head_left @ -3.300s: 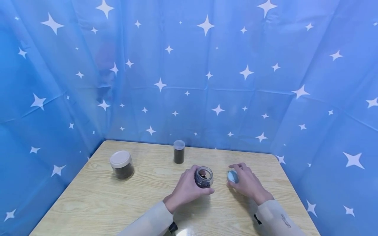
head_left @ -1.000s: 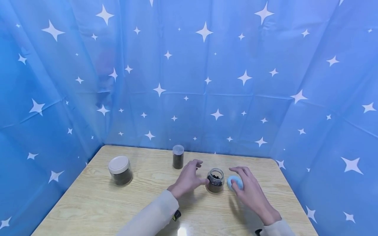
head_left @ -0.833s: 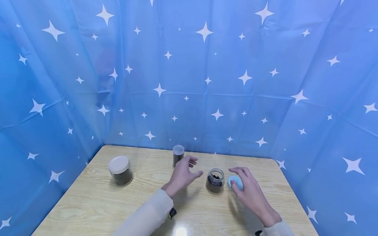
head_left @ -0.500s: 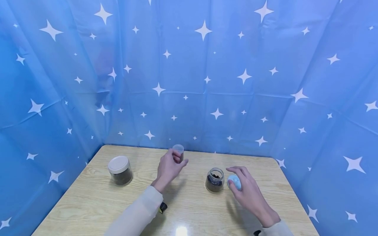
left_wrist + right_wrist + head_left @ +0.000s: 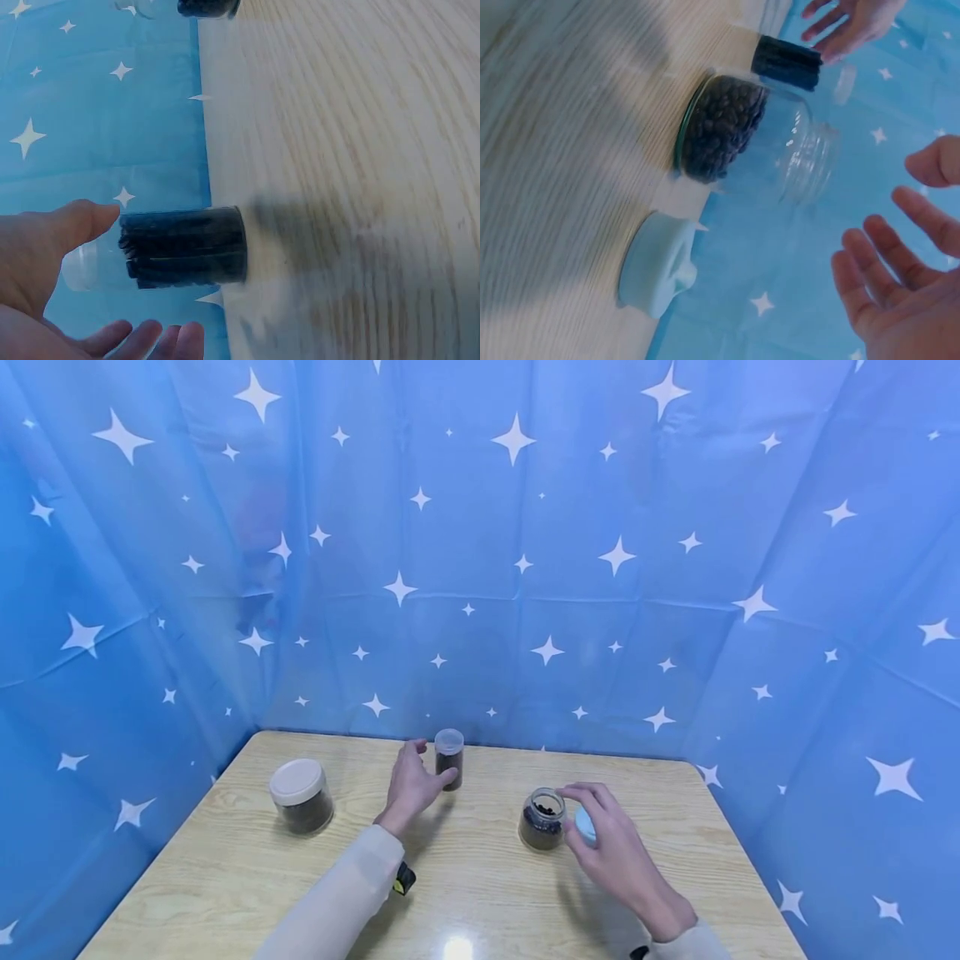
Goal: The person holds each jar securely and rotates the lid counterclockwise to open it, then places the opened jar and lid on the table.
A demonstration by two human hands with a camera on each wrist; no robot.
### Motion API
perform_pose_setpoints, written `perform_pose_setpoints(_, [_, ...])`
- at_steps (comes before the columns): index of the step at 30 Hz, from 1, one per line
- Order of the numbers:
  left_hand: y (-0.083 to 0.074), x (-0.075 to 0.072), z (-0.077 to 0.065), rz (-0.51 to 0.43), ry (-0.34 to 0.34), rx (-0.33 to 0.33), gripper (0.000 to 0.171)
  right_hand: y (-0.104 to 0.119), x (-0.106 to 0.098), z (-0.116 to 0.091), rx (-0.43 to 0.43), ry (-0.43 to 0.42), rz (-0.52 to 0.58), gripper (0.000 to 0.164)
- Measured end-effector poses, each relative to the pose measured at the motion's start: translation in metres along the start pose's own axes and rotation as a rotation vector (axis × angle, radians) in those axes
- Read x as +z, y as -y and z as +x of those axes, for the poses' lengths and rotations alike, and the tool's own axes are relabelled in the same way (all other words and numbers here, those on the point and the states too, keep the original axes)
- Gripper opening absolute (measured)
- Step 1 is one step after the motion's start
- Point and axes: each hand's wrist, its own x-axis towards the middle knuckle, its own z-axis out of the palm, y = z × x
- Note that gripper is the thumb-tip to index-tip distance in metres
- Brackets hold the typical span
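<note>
Near the far edge of the desk [image 5: 225, 877], just right of the left hand [image 5: 411, 785]: a slim container [image 5: 450, 759], long axis vertical, well apart from the right hand [image 5: 613, 846]. Looks clear with a pale top, packed with dark, stick-like pieces [image 5: 180, 249]. With both hands spread, gripping nothing; cannot tell whether touching the left thumb. By the right hand, an open jar [image 5: 541, 829] of beans [image 5: 724, 127] and a light-blue lid [image 5: 656, 262].

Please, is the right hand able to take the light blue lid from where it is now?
Probably yes. The right hand is empty and open near the light blue lid, which lies on the table with nothing on top. The glass jar stands beside it without covering it.
</note>
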Motion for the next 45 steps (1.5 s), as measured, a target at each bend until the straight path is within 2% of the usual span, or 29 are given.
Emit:
perform_pose_setpoints(5, [0.005, 0.004, 0.004, -0.030, 0.060, 0.020, 0.079, 0.005, 0.003, 0.002, -0.009, 0.019, 0.005, 0.047])
perform_pose_setpoints(8, [0.006, 0.005, 0.007, -0.041, 0.060, 0.029, 0.074, 0.008, 0.004, 0.004, -0.016, 0.026, 0.005, 0.044])
perform_pose_setpoints(9, [0.015, 0.008, 0.012, -0.041, 0.049, 0.060, 0.074, 0.009, 0.005, 0.004, -0.017, 0.030, 0.008, 0.044])
perform_pose_setpoints(15, [0.013, 0.010, 0.012, 0.009, 0.037, 0.073, 0.065, 0.015, 0.006, 0.006, -0.027, 0.039, 0.013, 0.044])
perform_pose_setpoints(16, [0.003, 0.006, 0.007, 0.017, 0.047, 0.050, 0.061, 0.016, 0.007, 0.006, -0.030, 0.039, 0.014, 0.044])
perform_pose_setpoints(24, [0.003, 0.004, -0.004, 0.002, 0.071, 0.068, 0.056, 0.025, 0.011, 0.011, -0.035, 0.068, 0.039, 0.042])
perform_pose_setpoints(28, [0.002, 0.003, -0.010, -0.022, 0.085, 0.071, 0.057, 0.029, 0.012, 0.011, -0.055, 0.056, 0.043, 0.044])
perform_pose_setpoints(35, [-0.009, 0.000, -0.025, -0.044, 0.107, 0.143, 0.056, 0.036, 0.013, 0.016, -0.069, 0.058, 0.091, 0.044])
perform_pose_setpoints(39, [-0.017, 0.001, -0.041, -0.077, 0.160, 0.182, 0.057, 0.040, 0.013, 0.019, -0.061, 0.078, 0.123, 0.046])
perform_pose_setpoints(45, [-0.023, 0.003, -0.063, -0.088, 0.235, 0.241, 0.058, 0.049, 0.009, 0.024, -0.066, 0.078, 0.086, 0.046])
